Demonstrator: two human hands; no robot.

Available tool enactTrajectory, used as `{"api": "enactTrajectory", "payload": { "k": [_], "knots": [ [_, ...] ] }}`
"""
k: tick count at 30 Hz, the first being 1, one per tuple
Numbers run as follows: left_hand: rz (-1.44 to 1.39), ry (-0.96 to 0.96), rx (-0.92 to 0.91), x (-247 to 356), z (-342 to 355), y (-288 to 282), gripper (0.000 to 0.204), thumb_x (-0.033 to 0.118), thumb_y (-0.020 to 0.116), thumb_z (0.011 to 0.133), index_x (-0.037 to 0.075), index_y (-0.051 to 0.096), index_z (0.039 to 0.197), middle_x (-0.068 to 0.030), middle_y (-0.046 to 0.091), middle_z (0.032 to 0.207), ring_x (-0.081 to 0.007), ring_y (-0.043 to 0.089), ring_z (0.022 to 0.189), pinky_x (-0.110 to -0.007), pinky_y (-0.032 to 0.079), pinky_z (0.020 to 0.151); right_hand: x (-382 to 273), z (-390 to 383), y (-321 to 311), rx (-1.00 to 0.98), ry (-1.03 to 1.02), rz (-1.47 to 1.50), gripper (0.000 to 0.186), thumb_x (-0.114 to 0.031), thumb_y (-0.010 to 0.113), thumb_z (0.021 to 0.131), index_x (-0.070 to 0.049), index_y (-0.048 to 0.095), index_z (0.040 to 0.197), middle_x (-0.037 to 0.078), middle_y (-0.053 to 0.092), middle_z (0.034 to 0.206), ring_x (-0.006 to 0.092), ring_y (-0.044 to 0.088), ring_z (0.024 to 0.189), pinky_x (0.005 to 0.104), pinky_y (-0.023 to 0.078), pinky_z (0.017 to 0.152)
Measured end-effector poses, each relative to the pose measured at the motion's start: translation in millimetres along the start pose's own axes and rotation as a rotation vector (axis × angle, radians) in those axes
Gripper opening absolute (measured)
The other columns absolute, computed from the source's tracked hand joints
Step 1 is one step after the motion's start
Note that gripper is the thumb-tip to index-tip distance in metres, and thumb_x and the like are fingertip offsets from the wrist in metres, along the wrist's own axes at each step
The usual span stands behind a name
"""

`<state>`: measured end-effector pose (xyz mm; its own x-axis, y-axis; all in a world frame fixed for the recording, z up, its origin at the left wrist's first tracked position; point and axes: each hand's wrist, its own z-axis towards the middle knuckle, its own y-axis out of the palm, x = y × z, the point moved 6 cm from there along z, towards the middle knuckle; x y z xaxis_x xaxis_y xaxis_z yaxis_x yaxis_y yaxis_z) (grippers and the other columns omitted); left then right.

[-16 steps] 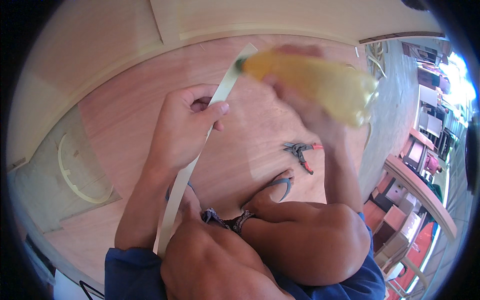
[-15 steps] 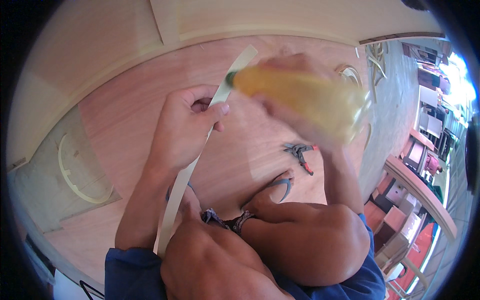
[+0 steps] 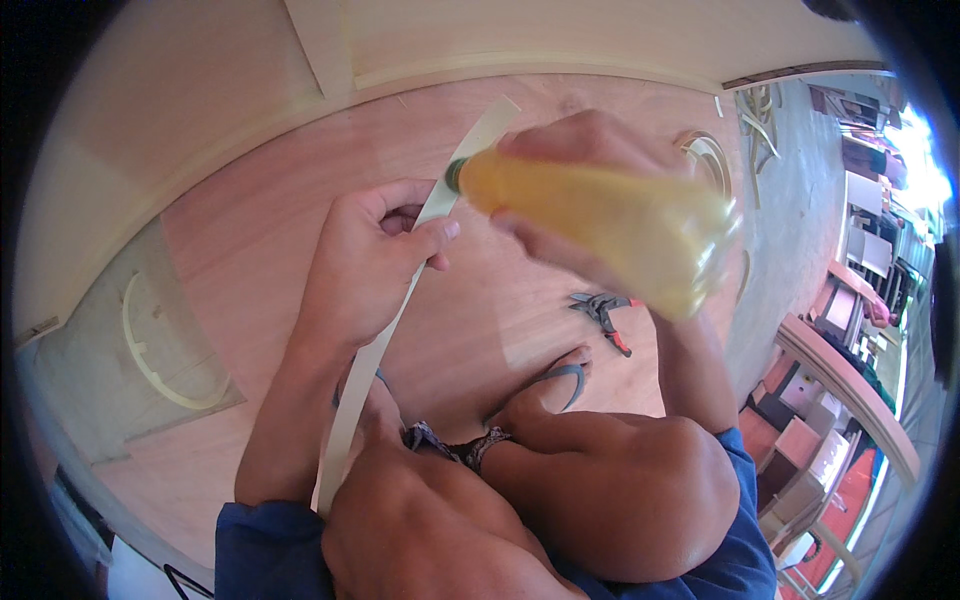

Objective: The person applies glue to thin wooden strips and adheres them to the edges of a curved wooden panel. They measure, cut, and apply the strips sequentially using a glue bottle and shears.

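View: head, the only one supplied.
Landmark: red-handled snips (image 3: 604, 312), blades and handles spread, laid on a plywood sheet (image 3: 515, 300).
Edging strip (image 3: 369, 355): pale, thin, slightly bowed; left of the snips, far end free, near end beside the left knee (image 3: 395, 500).
Left hand (image 3: 370, 255): left of the snips; thumb and fingers clamped on the edging strip.
Right hand (image 3: 590, 138): beyond the snips; wrapped around the bottle, partly blurred.
Plastic bottle (image 3: 610, 215): translucent, yellowish, tilted, cap end leftward; beyond the snips.
Green cap (image 3: 455, 175): beyond and left of the snips, overlapping the edging strip; contact cannot be confirmed.
Coiled strips (image 3: 706, 152): beyond and right of the snips.
Curved strip (image 3: 128, 325): far left of the snips.
Good practice, as judged: the edging strip should be pinched near the cap, so that flexing is resisted; the cap should be guided along mid-width, with even pace and pressure. Any flow is not discernible.
Brands, labels, writing: none legible on bottle, snips or strip; the bottle's surface is blurred.
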<state>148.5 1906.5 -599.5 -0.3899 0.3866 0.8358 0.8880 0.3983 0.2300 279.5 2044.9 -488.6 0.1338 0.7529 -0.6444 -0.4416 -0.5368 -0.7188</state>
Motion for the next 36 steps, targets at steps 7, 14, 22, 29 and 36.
{"api": "enactTrajectory", "payload": {
  "k": [7,14,22,29,36],
  "knots": [
    [0.001,-0.003,0.007,2,0,2,0.027,-0.001,0.074,0.097,-0.011,0.073,0.122,-0.0041,0.073,0.091,-0.0093,0.065,0.076,-0.025,0.054,0.069,-4,9,-4,-0.004,0.06,0.031,0.045,-0.012,0.089,0.085,-0.006,0.071,0.125,0.007,0.077,0.11,0.0206,0.076,0.1,0.0329,0.061,0.086],
    [-0.022,-0.025,-0.003,2,-2,8,0.027,0.0,0.075,0.097,-0.011,0.074,0.121,-0.0042,0.073,0.09,-0.009,0.065,0.075,-0.025,0.055,0.07,-11,4,1,-0.04,-0.164,-0.063,0.043,-0.01,0.09,0.085,-0.001,0.073,0.123,0.011,0.078,0.112,0.0231,0.078,0.095,0.0331,0.062,0.082],
    [0.096,-0.046,0.02,-1,-2,6,0.028,0.004,0.077,0.096,-0.011,0.075,0.119,-0.0042,0.072,0.087,-0.0091,0.066,0.073,-0.026,0.054,0.07,3,-2,-1,0.023,0.004,-0.292,0.042,-0.013,0.089,0.09,-0.002,0.072,0.127,0.009,0.078,0.115,0.0151,0.074,0.096,0.0304,0.062,0.083],
    [0.138,-0.089,0.044,-15,3,3,0.028,0.004,0.076,0.095,-0.011,0.075,0.119,-0.0057,0.072,0.087,-0.0102,0.067,0.074,-0.026,0.055,0.071,44,2,-27,0.282,0.15,-0.145,0.043,-0.015,0.09,0.09,-0.002,0.072,0.127,0.009,0.079,0.112,0.0154,0.075,0.097,0.0309,0.062,0.085],
    [0.128,-0.105,0.069,-22,7,0,0.028,0.005,0.076,0.096,-0.011,0.075,0.119,-0.0064,0.073,0.089,-0.0113,0.068,0.075,-0.027,0.058,0.072,30,-15,-22,0.354,0.243,0.13,0.04,-0.016,0.091,0.089,-0.003,0.074,0.124,0.008,0.079,0.106,0.0148,0.076,0.093,0.0305,0.063,0.083]
  ]
}}
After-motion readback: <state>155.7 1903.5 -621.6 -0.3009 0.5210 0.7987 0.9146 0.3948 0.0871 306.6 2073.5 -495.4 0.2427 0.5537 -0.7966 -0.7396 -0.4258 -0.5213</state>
